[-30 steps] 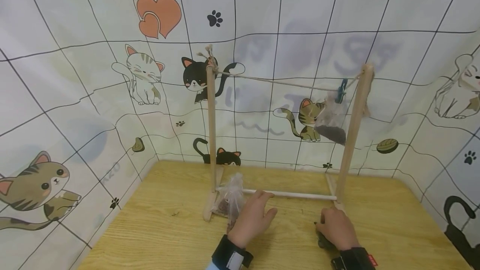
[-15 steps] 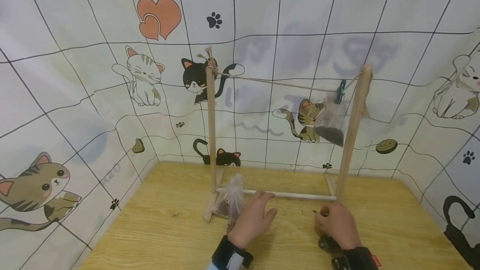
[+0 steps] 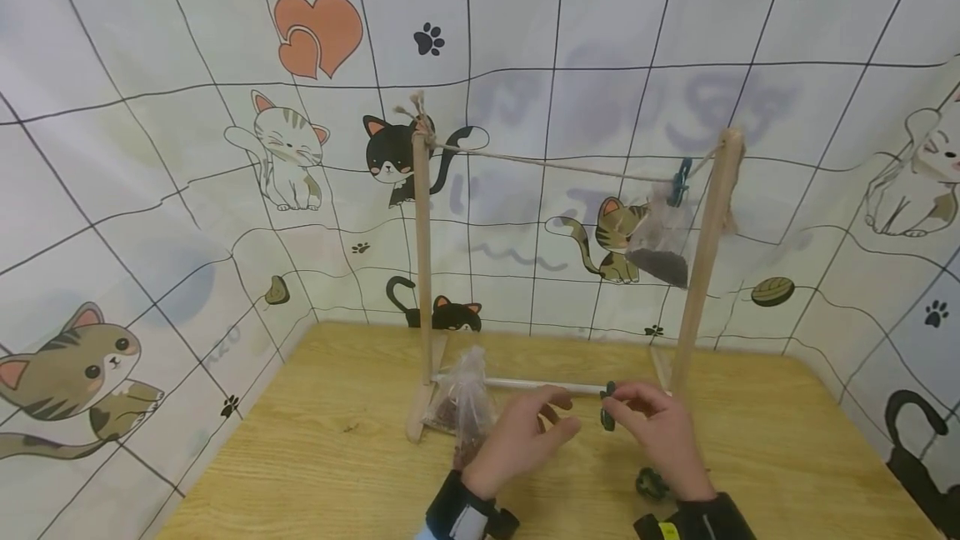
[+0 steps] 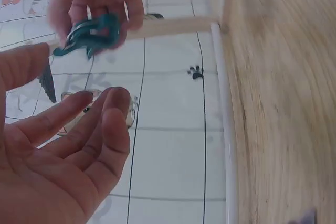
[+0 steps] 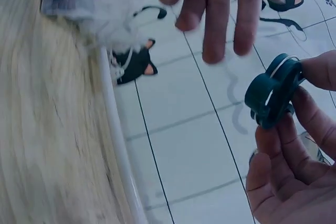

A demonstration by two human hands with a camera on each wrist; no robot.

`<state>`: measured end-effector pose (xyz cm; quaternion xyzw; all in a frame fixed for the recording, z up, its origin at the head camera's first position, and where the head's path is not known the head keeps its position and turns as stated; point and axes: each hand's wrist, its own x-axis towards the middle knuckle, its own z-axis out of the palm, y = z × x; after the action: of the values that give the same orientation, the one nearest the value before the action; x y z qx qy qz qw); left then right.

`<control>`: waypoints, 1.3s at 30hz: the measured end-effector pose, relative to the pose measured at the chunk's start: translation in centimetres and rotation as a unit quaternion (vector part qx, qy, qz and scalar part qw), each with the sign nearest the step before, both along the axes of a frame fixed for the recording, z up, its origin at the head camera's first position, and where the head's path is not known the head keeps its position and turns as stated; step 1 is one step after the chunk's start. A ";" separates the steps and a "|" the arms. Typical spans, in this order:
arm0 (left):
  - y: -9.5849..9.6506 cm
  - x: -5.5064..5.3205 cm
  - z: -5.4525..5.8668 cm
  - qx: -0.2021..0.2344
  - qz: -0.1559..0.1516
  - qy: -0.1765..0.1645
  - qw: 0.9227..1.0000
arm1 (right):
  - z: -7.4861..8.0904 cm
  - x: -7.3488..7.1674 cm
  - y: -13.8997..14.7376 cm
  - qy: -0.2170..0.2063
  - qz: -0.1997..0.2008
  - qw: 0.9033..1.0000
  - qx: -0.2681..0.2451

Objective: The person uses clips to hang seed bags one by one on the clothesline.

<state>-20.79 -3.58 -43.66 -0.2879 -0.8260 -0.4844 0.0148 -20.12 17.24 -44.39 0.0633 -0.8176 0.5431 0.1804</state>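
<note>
Above a wood-grain worktop point(image 3: 300, 440), just in front of a wooden frame, a green peg point(image 3: 608, 408) is pinched between the thumb and fingers of the right hand point(image 3: 663, 432). Seen from the head, the peg stands nearly upright, its long axis running up and down, and overlaps the frame's white rod point(image 3: 540, 387). In the right wrist view it slants from upper right to lower left; which end grips is hard to tell.

The left hand point(image 3: 521, 436) is near, facing the peg, its fingers loosely bent and its thumb apart from them. The two hands are separate, with the peg between them, closest to the right fingertips.

A second green peg point(image 3: 651, 483) lies on the worktop beside the right wrist. A clear plastic bag point(image 3: 468, 386), gathered at the top, sits by the frame's left post point(image 3: 422, 265). Near the right post point(image 3: 703, 273), a blue-green peg point(image 3: 681, 182) clips another bag point(image 3: 663, 227) with dark contents to a cord point(image 3: 555, 164).
</note>
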 end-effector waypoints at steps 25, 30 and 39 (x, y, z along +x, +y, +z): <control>0.6 0.6 0.6 0.044 -0.019 -0.047 0.998 | 0.3 0.9 -1.5 -0.058 0.132 0.986 -0.087; 0.4 0.6 0.7 0.009 -0.006 -0.005 1.000 | 0.7 0.8 -0.5 -0.011 0.146 0.989 -0.007; 0.1 0.6 0.7 -0.058 0.018 0.081 0.995 | 0.9 1.0 0.0 0.067 0.175 0.981 0.056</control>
<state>-20.21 -3.45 -42.92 -0.3118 -0.8536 -0.4109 0.0734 -19.16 17.28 -43.45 0.2513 -0.8095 0.5138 0.1329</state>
